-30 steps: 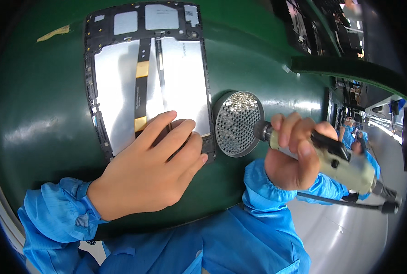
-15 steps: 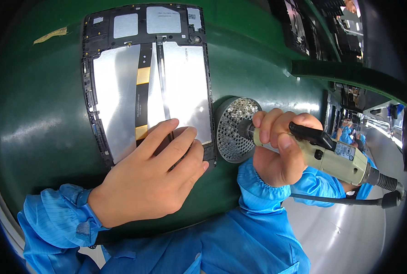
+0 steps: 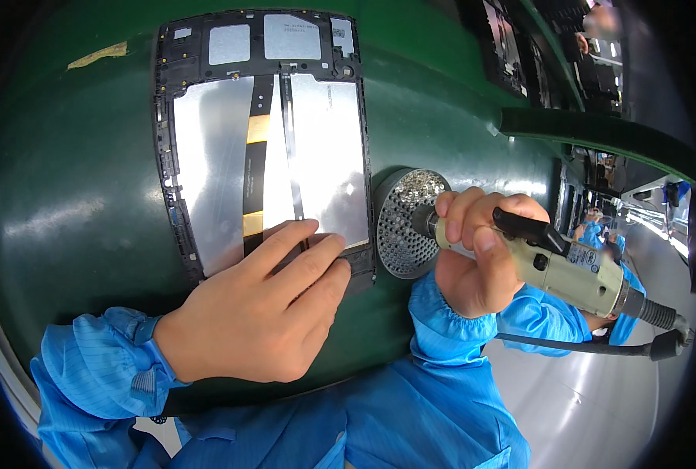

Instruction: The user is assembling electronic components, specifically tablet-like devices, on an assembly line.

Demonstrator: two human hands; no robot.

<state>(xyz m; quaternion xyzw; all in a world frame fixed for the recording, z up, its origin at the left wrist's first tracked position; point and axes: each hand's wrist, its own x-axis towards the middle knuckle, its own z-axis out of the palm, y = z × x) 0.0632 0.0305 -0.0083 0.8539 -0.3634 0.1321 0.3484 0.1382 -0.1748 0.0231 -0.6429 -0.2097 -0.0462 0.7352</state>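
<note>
Here, electric screwdriver (image 3: 567, 262) in right hand (image 3: 477, 258); tip leftward, long axis near-horizontal.

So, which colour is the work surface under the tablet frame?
Dark green work surface, clearest in the head view.

Open green counter (image 3: 66, 195) across left of frame, bare but for a tape scrap (image 3: 98, 55) at upper left. Centre blocked by tablet frame (image 3: 262, 141), with left hand (image 3: 262, 313) flat on its lower edge. Just right, screw dish (image 3: 406, 223) and right hand (image 3: 473, 258) gripping screwdriver (image 3: 574, 270); narrow gap between hands.
</note>
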